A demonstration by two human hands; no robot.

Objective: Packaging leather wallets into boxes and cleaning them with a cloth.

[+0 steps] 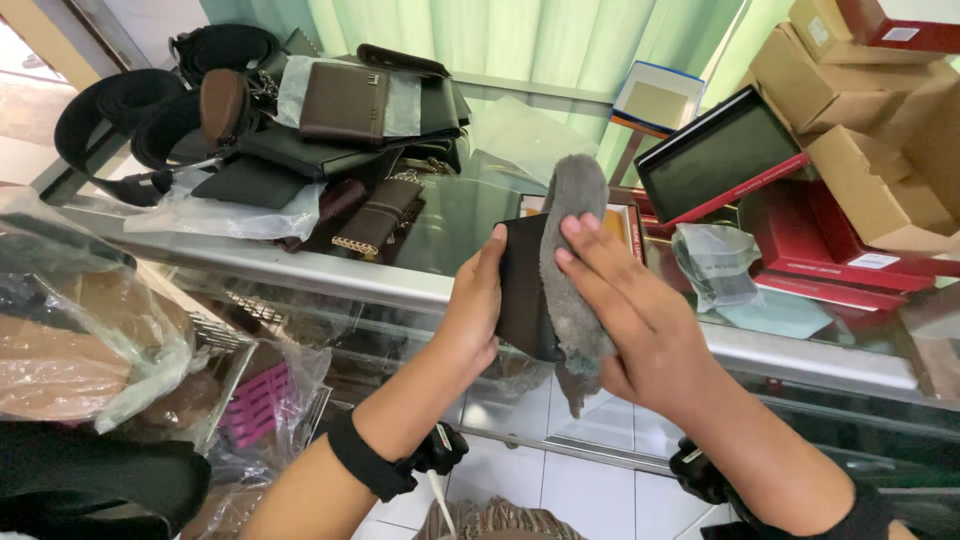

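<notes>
My left hand [472, 310] grips a black wallet [524, 290] by its left edge and holds it upright in front of a glass counter. My right hand [635, 320] presses a grey fuzzy cloth [572, 250] flat against the wallet's face, fingers spread over the cloth. The cloth drapes over the wallet's top and hangs below it. Both wrists wear black straps.
A glass display counter [400, 285] carries a pile of dark wallets, pouches and belts [300, 130] at the left. Red and black gift boxes [800, 230] and brown cardboard boxes [850, 110] are stacked at the right. Plastic-wrapped goods [90, 340] lie at the near left.
</notes>
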